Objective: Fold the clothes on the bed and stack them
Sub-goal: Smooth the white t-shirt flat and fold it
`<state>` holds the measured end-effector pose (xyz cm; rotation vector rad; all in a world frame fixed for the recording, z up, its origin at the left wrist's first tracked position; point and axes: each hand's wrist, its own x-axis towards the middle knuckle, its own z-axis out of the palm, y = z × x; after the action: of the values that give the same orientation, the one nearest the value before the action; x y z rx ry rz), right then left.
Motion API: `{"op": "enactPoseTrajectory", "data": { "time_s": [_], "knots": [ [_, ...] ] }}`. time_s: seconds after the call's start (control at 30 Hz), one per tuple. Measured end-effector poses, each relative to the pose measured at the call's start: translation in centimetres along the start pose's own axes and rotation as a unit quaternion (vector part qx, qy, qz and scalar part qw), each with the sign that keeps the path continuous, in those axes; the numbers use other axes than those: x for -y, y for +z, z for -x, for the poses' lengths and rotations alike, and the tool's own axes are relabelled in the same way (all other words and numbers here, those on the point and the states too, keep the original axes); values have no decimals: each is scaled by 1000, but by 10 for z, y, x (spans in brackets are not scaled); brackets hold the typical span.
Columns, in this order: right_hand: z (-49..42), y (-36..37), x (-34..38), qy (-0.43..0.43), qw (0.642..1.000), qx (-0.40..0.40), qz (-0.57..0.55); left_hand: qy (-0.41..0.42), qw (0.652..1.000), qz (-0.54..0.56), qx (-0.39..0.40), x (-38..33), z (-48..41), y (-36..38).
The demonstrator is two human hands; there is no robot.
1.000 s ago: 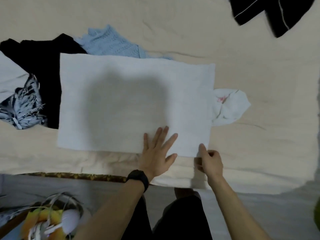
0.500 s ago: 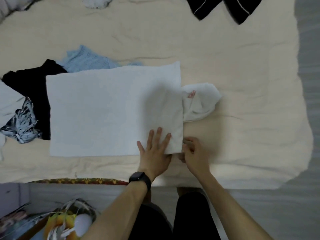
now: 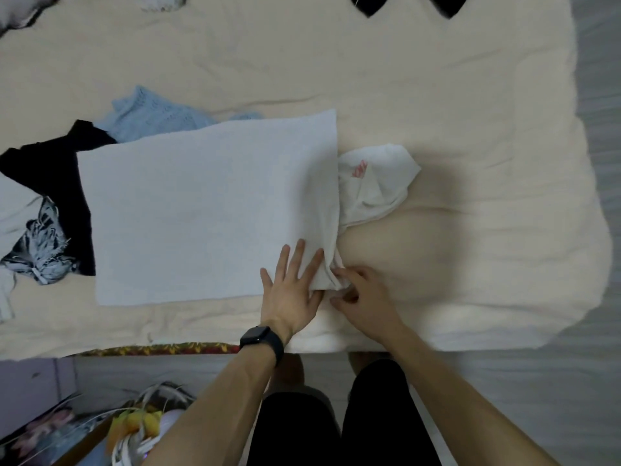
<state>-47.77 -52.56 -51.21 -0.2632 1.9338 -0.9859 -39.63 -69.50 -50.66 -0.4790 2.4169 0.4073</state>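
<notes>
A white garment lies spread flat as a wide rectangle on the cream bed cover. Its collar end with a red label sticks out crumpled on the right. My left hand, with a black watch on the wrist, presses flat on the garment's near right corner, fingers straight. My right hand pinches that same corner edge from the right side. A black shirt with a white graphic print and a light blue knit lie partly under the white garment at the left.
Dark clothing lies at the far edge of the bed. The bed's near edge runs just below my hands, with the floor and a cluttered box with shoes at lower left. Grey floor shows on the right.
My right hand has shifted from the bed's near edge onto the garment's near right corner and now pinches it. The left hand stays flat near that corner. My view has drifted.
</notes>
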Motion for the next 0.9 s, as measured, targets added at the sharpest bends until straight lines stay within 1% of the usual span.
{"op": "enactPoseTrajectory", "data": {
  "time_s": [0.07,0.17,0.2,0.27,0.33,0.4,0.47,0.57,0.63,0.7,0.77,0.8,0.9],
  "knots": [
    [-8,-5,3,20,1000,-5,13,-3,1000,-3,-1,-1,0,0],
    [-17,-13,8,15,997,-1,81,-4,1000,-2,-1,-2,-1,0],
    [-17,-16,9,15,996,-6,84,-4,1000,1,0,-2,-1,-1],
    [-12,-19,9,18,999,-31,38,-3,1000,9,0,-1,0,-2],
    [-4,-21,6,18,996,-81,-36,-2,1000,16,3,1,1,-1],
    [4,-22,2,14,990,-120,-68,-1,1000,13,4,2,1,0],
    [8,-22,-3,18,991,-110,-69,0,1000,7,0,1,0,2],
    [7,-21,-3,38,997,-39,-57,-11,1000,-1,-8,-5,0,7],
    [1,-18,-3,32,999,-20,-19,-8,998,-33,-47,-9,0,8],
    [-6,-17,-1,41,999,-29,-7,33,990,-53,-128,-16,-3,7],
    [-8,-19,0,75,995,-31,-49,82,974,-57,-204,-25,-6,7],
    [-8,-22,-1,89,992,-36,-85,97,968,-58,-226,-29,-8,5],
    [-3,-33,-3,115,979,-81,-150,110,960,-37,-255,-38,-10,-6]
  ]
}}
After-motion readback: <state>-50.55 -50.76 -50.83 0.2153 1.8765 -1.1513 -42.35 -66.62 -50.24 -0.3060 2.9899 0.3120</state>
